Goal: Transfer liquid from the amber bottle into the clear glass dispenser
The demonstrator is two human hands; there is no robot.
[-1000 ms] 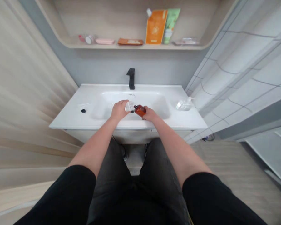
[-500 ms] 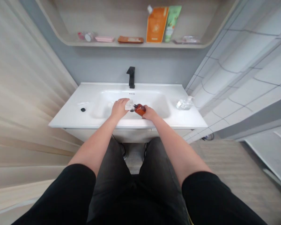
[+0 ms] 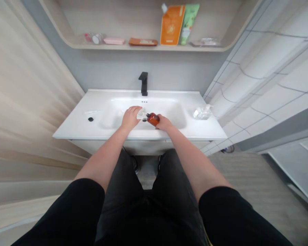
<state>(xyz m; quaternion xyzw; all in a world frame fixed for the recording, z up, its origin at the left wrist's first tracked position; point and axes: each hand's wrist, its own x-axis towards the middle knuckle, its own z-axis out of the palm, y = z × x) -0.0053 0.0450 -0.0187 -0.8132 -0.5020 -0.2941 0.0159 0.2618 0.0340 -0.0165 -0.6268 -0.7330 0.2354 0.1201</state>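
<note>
Over the sink basin point(image 3: 171, 112), my left hand point(image 3: 129, 117) is closed around a clear, whitish container point(image 3: 141, 114); its exact kind is hard to make out. From the right, my right hand point(image 3: 164, 123) grips an amber bottle point(image 3: 153, 119). The bottle lies tilted with its dark narrow neck pointing left, at the edge of the clear container. Whether the two touch, or whether liquid flows between them, is too small to tell.
A black faucet point(image 3: 144, 83) stands behind the basin. On the countertop are a clear pump bottle point(image 3: 202, 112) at right and a small black cap-like piece point(image 3: 90, 119) at left. The shelf point(image 3: 113, 49) above holds an orange pouch point(image 3: 172, 25) and a green tube point(image 3: 189, 24).
Both hands hold nearly the same positions. The clear container looks slightly turned in my left hand, and the view has shifted a little.
</note>
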